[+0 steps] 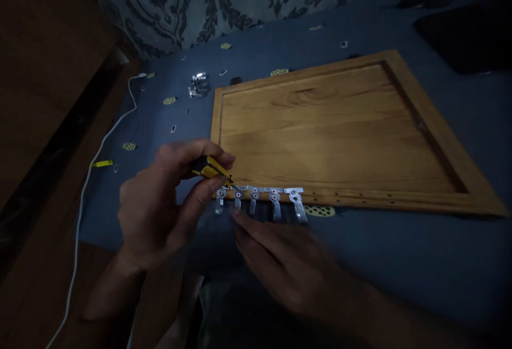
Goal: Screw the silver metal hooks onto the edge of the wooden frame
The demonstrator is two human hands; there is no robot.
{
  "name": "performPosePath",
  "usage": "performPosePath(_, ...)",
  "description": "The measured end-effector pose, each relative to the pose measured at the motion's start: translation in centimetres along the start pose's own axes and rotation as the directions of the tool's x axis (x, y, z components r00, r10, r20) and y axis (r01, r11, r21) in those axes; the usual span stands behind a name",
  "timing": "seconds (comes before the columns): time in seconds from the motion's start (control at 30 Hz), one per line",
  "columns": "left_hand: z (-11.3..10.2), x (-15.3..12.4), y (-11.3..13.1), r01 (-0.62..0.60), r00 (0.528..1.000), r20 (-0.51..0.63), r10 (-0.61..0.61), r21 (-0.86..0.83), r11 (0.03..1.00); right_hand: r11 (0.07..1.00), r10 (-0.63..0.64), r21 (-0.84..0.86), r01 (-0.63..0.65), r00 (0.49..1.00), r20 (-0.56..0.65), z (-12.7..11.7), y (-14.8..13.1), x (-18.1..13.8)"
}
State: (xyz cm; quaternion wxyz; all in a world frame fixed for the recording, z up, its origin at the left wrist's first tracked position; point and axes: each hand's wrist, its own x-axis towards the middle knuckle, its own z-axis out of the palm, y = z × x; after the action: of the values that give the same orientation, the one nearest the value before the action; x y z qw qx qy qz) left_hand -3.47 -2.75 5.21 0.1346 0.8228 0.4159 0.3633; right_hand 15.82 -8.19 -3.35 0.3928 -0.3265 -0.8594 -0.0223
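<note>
My left hand [160, 200] is closed around a small yellow-and-black screwdriver [212, 169]. Its thin tip points down at the second metal hook [238, 195] from the left, near the hook's top plate. My right hand [280, 258] reaches in from below, index finger stretched out, its fingertip at that hook's lower end; the thumb is hidden. Several silver hooks stand in a row along the near edge of a wooden board [312, 136], with cross-head screws visible in them. The rightmost hook [298, 205] sits slightly tilted.
More loose metal hooks [198, 85] lie left of the board on the blue patterned cloth [160, 120]. Small holes run along the board's near edge. A white cable [104, 141] with a yellow tag [103, 163] trails down the left. At the upper right lies a dark flat object [460, 37].
</note>
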Motion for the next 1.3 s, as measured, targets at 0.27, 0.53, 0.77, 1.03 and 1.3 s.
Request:
performPosePath(0.27,-0.3,0.9,-0.1,-0.034,0.999,0.033,0.036,-0.060,0.998,1.000,-0.003,-0.005,0.003,1.000,0.021,-0.1,0.0,0.2)
performPosePath(0.53,0.3,-0.1,-0.7,-0.061,0.995,-0.087,0.054,-0.073,0.995,1.000,-0.021,-0.009,0.022,0.999,0.039,-0.2,0.1,0.0)
performPosePath(0.77,0.8,0.3,-0.1,-0.199,0.956,-0.198,0.218,0.110,0.974,1.000,0.003,0.030,-0.002,1.000,-0.007,0.7,0.2,-0.3)
performPosePath(1.03,1.1,0.3,0.3,-0.175,0.955,-0.217,0.202,0.139,0.975,1.000,-0.016,0.023,0.016,1.000,0.002,0.6,0.2,-0.3)
performPosePath(1.3,0.9,0.5,0.3,-0.107,0.971,-0.196,0.134,0.140,0.984,0.999,0.014,0.041,-0.014,1.000,-0.004,0.6,0.0,-0.1)
